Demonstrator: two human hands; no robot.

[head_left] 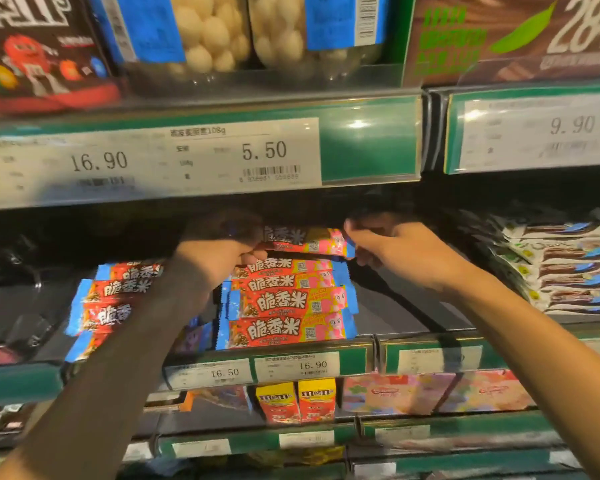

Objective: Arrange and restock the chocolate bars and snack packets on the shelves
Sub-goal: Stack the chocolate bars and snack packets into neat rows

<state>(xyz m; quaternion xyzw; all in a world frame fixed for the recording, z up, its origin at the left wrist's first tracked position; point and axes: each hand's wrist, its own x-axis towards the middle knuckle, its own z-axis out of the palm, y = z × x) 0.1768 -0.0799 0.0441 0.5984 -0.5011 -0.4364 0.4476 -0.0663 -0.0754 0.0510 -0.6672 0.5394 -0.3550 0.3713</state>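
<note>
While both hands reach under the upper shelf lip, a red bar point(305, 241) is held between them above the stack point(288, 303) of like bars. The left hand point(219, 242) curls over the bar's left end, its fingers mostly hidden in shadow, so I cannot tell just how they close. The right hand point(392, 249) pinches the bar's right end, by the crimped blue seal, with its fingertips point(352, 228) pressed together on the wrapper.

The bar hangs just above the stack, tilted a little, its right end lower. A second stack point(118, 299) of the same bars lies left of the first, partly behind the left forearm. To the right of the stack the shelf floor is dark and bare, and farther right sit white-wrapped bars point(565, 268) in a slanted pile.

The bar looks light and fairly stiff along its length, though thin enough to snap if bent. The glossy film is likely slippery, and the seals are floppy and give poor control. Holding by the firm body near each end, thumb under and fingers over, seems the safer way to lay it flat and square on the stack.
</note>
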